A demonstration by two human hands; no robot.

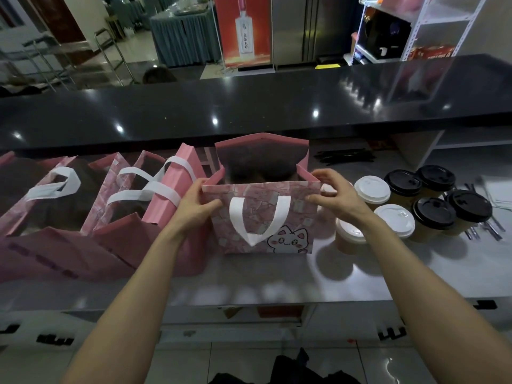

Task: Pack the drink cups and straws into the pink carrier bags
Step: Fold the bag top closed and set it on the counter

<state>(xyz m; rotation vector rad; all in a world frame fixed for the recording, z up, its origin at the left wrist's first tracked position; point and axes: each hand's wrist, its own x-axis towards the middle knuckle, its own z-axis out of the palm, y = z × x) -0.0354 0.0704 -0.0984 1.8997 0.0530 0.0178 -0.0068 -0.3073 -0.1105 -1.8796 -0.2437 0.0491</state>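
Left hand (198, 202) pinching the left top corner of the upright pink paper carrier bag with cat print (261, 217); right hand (331, 194) pinching the right top corner, fingers curled over the rim. Likely pulling the mouth square and steadying the bag for loading. White ribbon handle (259, 217) hanging down the near face, out of the opening. Just right of the right hand: white-lidded paper cups (372, 189), then black-lidded paper cups (433, 214), none packed yet. Beyond the right hand: thin black straws (346, 156) bundled, count unclear. Left of the left hand: more pink carrier bags (124, 200), contents dark, unreadable. Bag interior shadowed; one cup partly hidden behind the right wrist.
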